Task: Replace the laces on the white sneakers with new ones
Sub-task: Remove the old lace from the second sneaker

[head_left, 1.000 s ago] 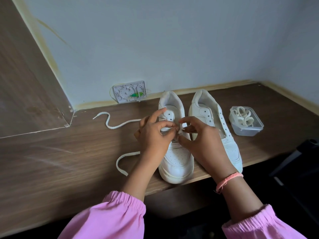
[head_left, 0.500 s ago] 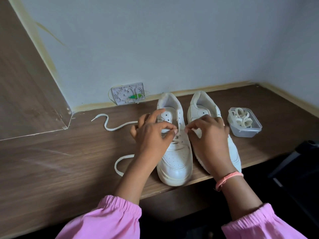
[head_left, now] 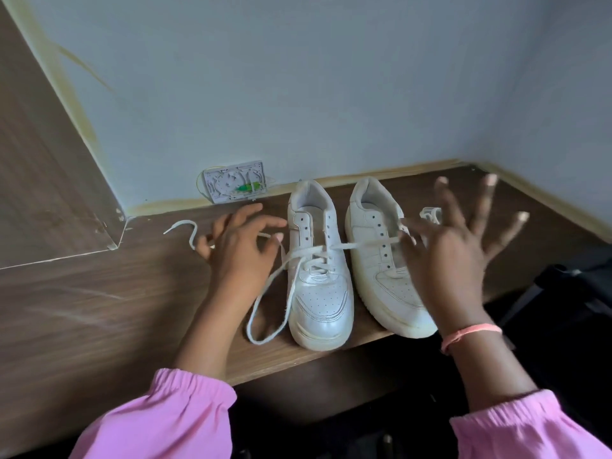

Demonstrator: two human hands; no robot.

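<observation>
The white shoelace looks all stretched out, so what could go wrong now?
1. The white flat shoelace is pulled sideways across the unlaced white sneaker by the right hand; a tug might shift it.
2. The laced white sneaker has its toe at the wooden desk's edge; it could slip off.

Between my hands, two white sneakers stand side by side — the left sneaker half-laced, its lace trailing loose.
</observation>
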